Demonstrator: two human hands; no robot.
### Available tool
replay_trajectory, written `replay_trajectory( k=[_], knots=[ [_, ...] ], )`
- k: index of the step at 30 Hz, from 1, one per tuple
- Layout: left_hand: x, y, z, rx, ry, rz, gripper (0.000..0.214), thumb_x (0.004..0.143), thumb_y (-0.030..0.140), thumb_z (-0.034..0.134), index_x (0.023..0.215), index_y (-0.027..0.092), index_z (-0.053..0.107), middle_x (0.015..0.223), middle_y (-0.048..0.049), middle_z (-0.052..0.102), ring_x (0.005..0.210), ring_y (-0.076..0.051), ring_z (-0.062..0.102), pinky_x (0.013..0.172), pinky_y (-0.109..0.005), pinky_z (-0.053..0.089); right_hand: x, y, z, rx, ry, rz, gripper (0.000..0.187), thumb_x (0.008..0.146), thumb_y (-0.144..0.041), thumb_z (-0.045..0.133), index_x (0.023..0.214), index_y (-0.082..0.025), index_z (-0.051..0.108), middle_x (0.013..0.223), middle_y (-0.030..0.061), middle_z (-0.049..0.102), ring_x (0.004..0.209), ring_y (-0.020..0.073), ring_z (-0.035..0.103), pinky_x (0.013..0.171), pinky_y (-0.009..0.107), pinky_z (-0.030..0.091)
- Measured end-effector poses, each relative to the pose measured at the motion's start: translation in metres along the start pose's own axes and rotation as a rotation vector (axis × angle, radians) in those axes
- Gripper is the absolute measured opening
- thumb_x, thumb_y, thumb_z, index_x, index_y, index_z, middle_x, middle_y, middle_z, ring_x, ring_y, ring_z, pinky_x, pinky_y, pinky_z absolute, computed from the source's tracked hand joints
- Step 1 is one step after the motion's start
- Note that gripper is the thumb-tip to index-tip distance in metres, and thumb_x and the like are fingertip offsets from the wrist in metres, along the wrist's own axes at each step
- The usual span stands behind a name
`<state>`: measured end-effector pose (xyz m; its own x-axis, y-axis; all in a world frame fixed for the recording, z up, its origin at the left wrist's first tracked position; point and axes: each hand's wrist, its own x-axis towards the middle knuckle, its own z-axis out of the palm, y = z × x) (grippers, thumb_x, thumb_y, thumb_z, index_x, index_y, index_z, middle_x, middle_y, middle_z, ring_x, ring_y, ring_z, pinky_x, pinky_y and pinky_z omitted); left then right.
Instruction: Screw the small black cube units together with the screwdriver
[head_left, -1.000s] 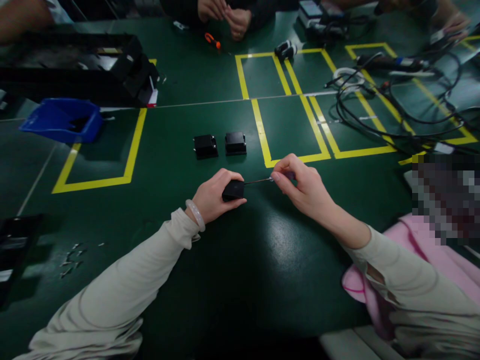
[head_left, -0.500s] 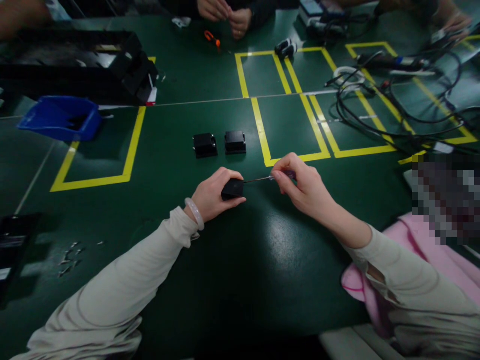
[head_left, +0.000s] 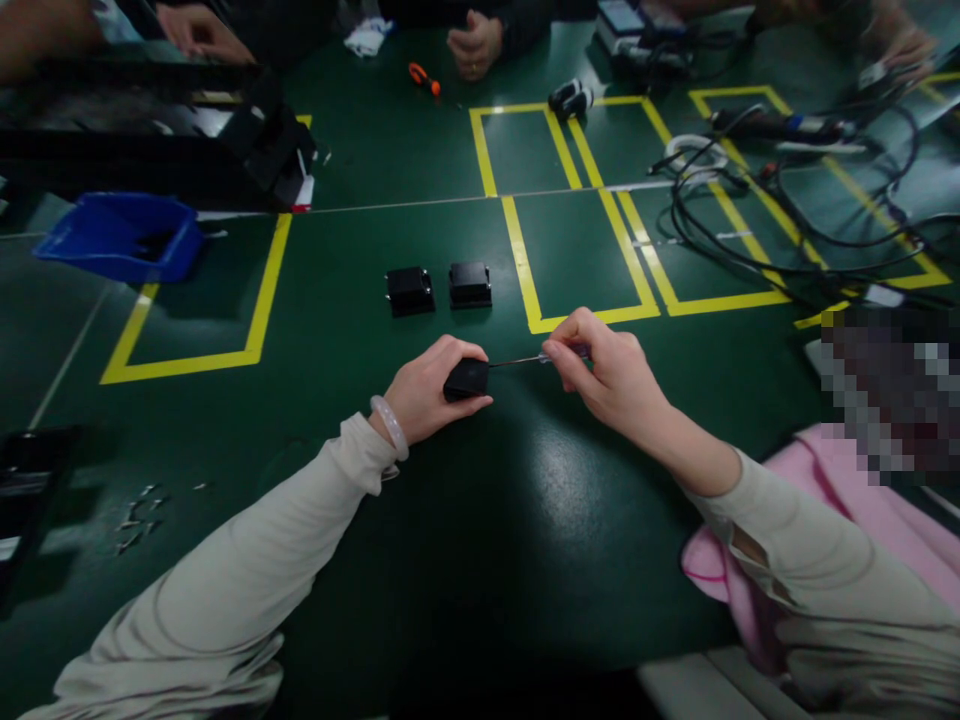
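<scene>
My left hand (head_left: 429, 392) is closed round a small black box-shaped part (head_left: 466, 380), thumb below and fingers above. In my right hand (head_left: 600, 362) a screwdriver (head_left: 517, 361) is pinched by its clear handle. Its thin shaft lies nearly level, and the tip meets the right side of the black part; the exact contact point is too small to make out. Just beyond my hands, two similar black parts (head_left: 410, 290) with silvery screws at their sides rest on the green table (head_left: 465, 560).
Loose screws (head_left: 135, 520) lie at the left. A blue bin (head_left: 124, 238) stands by a long black housing (head_left: 150, 150). Cables (head_left: 750, 230) tangle at the right, above a pink cloth (head_left: 817, 500). Across the table are a co-worker's hands (head_left: 477, 45) and orange-handled pliers (head_left: 424, 78).
My hands, the black part and the screwdriver hold almost the same position. Across the table, the co-worker's hands have come apart, one now over the black housing. A white crumpled piece shows more fully.
</scene>
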<state>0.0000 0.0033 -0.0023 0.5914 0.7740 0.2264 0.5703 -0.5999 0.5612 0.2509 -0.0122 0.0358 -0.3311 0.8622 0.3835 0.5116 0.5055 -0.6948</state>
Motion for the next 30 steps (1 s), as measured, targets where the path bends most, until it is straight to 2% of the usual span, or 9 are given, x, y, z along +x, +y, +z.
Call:
replay_trajectory(
  k=[5,11,17,23,28,30],
  knots=[
    [0.0004,-0.0005,-0.0001,0.008,-0.001,-0.002,0.038,0.086,0.037,0.073,0.114,0.020,0.055,0.108,-0.0046,0.060,0.099,-0.021,0.061,0.088,-0.035,0.050,0.0002,0.0019,0.0009,0.057,-0.001,-0.025,0.004,0.095,-0.018,0.052,0.094,-0.021,0.050,0.082,-0.0023,0.057,0.061,0.0072,0.056,0.062,0.022,0.044],
    [-0.0006,-0.0017,0.0008,0.011,0.000,-0.005,0.039,0.085,0.038,0.073,0.115,0.020,0.055,0.109,-0.0048,0.060,0.102,-0.021,0.061,0.090,-0.035,0.050,0.0000,0.0015,0.0008,0.040,-0.009,-0.032,0.011,0.098,-0.023,0.054,0.088,-0.021,0.050,0.069,-0.0060,0.053,0.053,0.0062,0.051,0.055,0.021,0.038],
    [-0.0002,-0.0007,0.0003,0.003,-0.004,-0.010,0.038,0.086,0.037,0.072,0.115,0.020,0.055,0.109,-0.0051,0.060,0.101,-0.021,0.061,0.089,-0.035,0.050,-0.0007,0.0003,0.0016,0.080,0.000,-0.015,0.005,0.095,-0.018,0.053,0.096,-0.021,0.050,0.082,-0.0029,0.055,0.061,0.0070,0.054,0.062,0.022,0.042],
    [0.0003,-0.0007,-0.0001,0.007,-0.007,-0.012,0.038,0.086,0.037,0.072,0.115,0.021,0.054,0.109,-0.0050,0.060,0.101,-0.021,0.061,0.089,-0.036,0.051,-0.0005,0.0011,0.0011,0.040,-0.006,0.018,0.011,0.097,-0.026,0.053,0.088,-0.022,0.049,0.068,-0.0056,0.053,0.054,0.0075,0.051,0.056,0.022,0.037],
    [-0.0001,-0.0004,-0.0004,0.006,-0.015,-0.028,0.038,0.086,0.038,0.072,0.115,0.021,0.054,0.109,-0.0052,0.060,0.101,-0.022,0.061,0.089,-0.036,0.051,0.0004,-0.0006,0.0009,0.040,0.011,-0.017,0.003,0.095,-0.020,0.052,0.094,-0.021,0.050,0.082,-0.0011,0.058,0.066,0.0099,0.057,0.063,0.023,0.043],
    [-0.0001,0.0000,-0.0006,0.005,-0.017,-0.031,0.038,0.086,0.039,0.072,0.115,0.021,0.054,0.110,-0.0052,0.060,0.101,-0.022,0.061,0.089,-0.037,0.051,0.0006,-0.0011,0.0003,0.019,0.006,-0.011,0.005,0.095,-0.022,0.053,0.091,-0.022,0.050,0.078,-0.0016,0.058,0.065,0.0105,0.057,0.061,0.023,0.042]
  ],
)
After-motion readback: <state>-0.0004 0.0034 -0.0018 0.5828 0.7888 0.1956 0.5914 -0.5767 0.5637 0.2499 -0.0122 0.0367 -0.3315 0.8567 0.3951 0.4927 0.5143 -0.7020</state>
